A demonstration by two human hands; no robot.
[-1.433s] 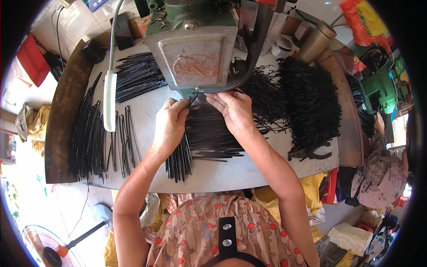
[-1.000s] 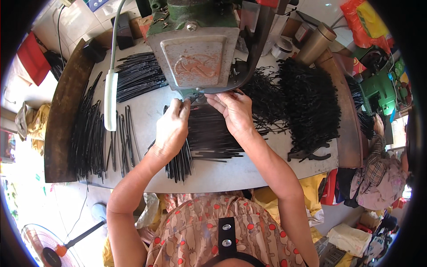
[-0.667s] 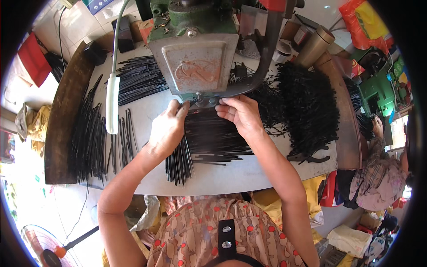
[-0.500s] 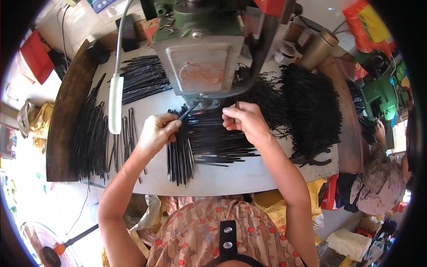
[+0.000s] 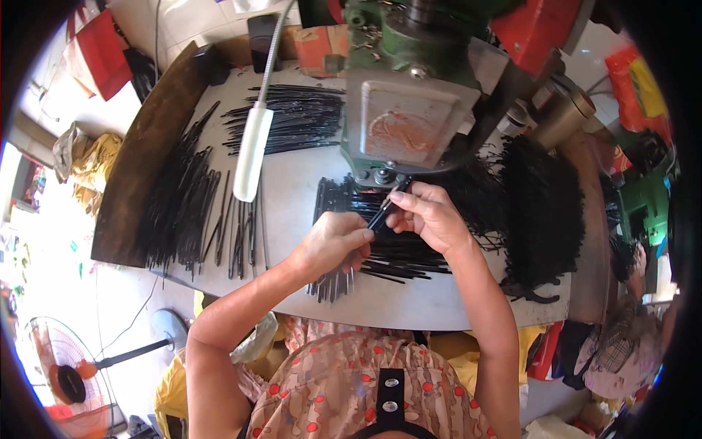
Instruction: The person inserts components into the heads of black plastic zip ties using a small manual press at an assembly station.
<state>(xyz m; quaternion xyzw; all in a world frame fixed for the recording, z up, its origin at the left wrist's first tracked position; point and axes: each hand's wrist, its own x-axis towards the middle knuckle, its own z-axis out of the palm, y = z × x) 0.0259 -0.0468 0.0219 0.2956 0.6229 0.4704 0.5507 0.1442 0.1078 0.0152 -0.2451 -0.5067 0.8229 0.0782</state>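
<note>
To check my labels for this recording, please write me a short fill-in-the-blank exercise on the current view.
1. The left hand and right hand both grip a slim, ____-coloured strip.
2. The slim white bar hangs to the ____ of the green-and-grey metal machine.
3. The brown patterned cloth garment carries round ____ spots.
Missing words: black; left; red.

Your bare left hand [image 5: 338, 245] is in a tight pinch; your bare right hand [image 5: 433, 219] pinches too, just beside it; bare forearms [image 5: 484, 289] slant inward, elbows [image 5: 199, 340] kinda wide.
</note>
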